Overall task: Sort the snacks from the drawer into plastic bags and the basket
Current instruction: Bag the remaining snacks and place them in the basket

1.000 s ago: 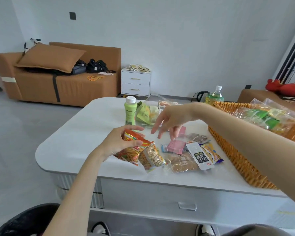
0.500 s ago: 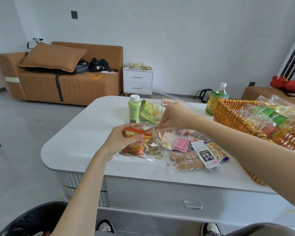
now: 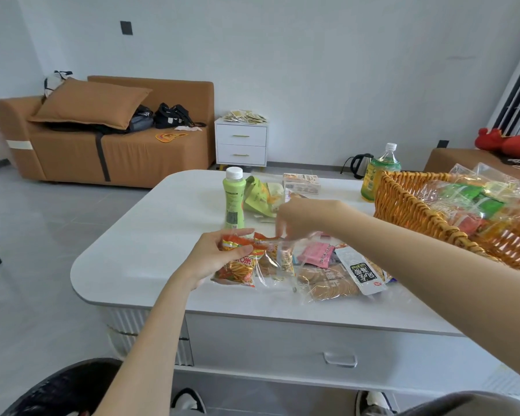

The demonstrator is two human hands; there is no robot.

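My left hand (image 3: 215,255) grips orange snack packets (image 3: 237,264) at the top, held inside a clear plastic bag (image 3: 278,262) on the white table (image 3: 150,235). My right hand (image 3: 300,219), blurred, pinches the bag's upper edge just right of the left hand. Loose snacks lie to the right: a pink packet (image 3: 315,254), a packet of round crackers (image 3: 327,282) and a white packet with a black label (image 3: 361,273). The wicker basket (image 3: 409,211) at the right holds bagged snacks.
A light green bottle (image 3: 234,201), a green pouch (image 3: 260,196), a small box (image 3: 301,184) and a green tea bottle (image 3: 380,171) stand behind the hands. The table drawer (image 3: 339,357) below is closed. A sofa and a nightstand stand at the far wall.
My right hand came back from over the loose snacks to the bag's top edge beside my left hand. The left hand kept hold of the orange packets.
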